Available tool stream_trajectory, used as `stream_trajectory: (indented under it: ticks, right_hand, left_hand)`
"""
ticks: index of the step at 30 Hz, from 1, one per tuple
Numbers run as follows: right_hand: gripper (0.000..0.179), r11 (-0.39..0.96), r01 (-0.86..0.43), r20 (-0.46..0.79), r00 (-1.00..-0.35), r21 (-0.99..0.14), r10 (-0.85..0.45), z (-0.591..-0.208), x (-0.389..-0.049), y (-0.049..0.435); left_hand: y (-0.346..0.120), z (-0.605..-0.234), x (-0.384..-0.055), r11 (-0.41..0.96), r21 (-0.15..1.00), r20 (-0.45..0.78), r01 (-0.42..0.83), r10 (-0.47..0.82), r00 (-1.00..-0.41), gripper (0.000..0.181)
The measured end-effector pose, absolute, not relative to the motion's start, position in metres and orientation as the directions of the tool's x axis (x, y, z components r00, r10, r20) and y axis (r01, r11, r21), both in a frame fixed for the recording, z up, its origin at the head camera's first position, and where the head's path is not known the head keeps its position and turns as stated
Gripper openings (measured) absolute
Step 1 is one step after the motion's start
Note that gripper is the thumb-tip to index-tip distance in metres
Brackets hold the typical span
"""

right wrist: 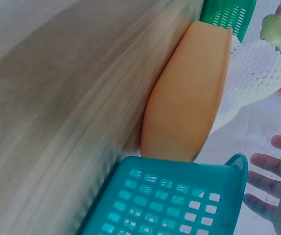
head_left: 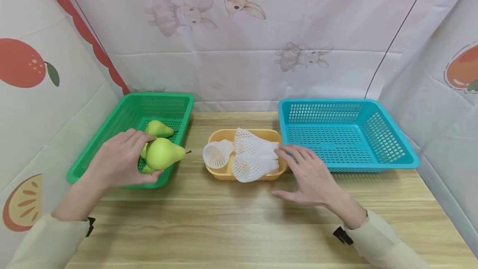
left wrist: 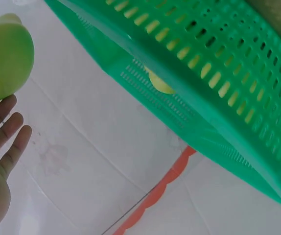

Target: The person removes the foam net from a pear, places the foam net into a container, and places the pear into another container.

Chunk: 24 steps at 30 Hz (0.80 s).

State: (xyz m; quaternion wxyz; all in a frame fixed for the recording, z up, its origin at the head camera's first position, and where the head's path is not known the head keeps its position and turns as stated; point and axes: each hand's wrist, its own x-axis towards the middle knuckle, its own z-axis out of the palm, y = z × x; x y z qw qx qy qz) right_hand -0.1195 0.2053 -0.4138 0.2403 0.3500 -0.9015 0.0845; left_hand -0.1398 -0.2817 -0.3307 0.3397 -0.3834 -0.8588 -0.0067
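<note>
My left hand [head_left: 121, 159] grips a green pear [head_left: 162, 154] above the front right side of the green basket [head_left: 185, 113], its stem pointing right. Beneath and behind it, other pears [head_left: 158, 128] lie in that basket, partly hidden by the hand. White foam net sleeves [head_left: 255, 152] lie in a small orange tray [head_left: 220, 174] at the middle of the table; one sleeve [head_left: 217, 154] opens toward the left front. My right hand [head_left: 310, 175] hovers at the tray's right end with fingers spread, fingertips close to the sleeves; whether they touch is hard to tell.
A blue basket [head_left: 392, 136] with nothing visible in it stands at the right, just behind my right hand. All of these stand on a wood-grain table [head_left: 231, 227]. Printed cloth walls [head_left: 231, 74] close off the back and both sides.
</note>
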Motion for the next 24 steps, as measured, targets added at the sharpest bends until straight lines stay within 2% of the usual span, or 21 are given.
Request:
stream_trajectory:
  ticks: [5, 14, 21, 24]
  right_hand:
    - [0.106, 0.758, -0.652, 0.507, -0.648, 0.017, -0.568, -0.416, -0.114, 0.213]
    - [0.11, 0.783, -0.621, 0.518, -0.66, 0.033, -0.545, -0.42, -0.109, 0.228]
    - [0.108, 0.787, -0.614, 0.524, -0.651, 0.064, -0.55, -0.424, -0.106, 0.234]
    - [0.108, 0.794, -0.603, 0.521, -0.655, 0.075, -0.547, -0.424, -0.104, 0.237]
  left_hand:
    - [-0.29, -0.327, -0.146, 0.713, -0.247, 0.554, 0.656, 0.659, -0.508, 0.092]
    - [-0.308, -0.319, -0.162, 0.701, -0.273, 0.54, 0.659, 0.678, -0.498, 0.093]
    - [-0.317, -0.312, -0.175, 0.713, -0.297, 0.49, 0.635, 0.685, -0.54, 0.102]
    - [-0.319, -0.311, -0.18, 0.729, -0.281, 0.455, 0.624, 0.674, -0.582, 0.096]
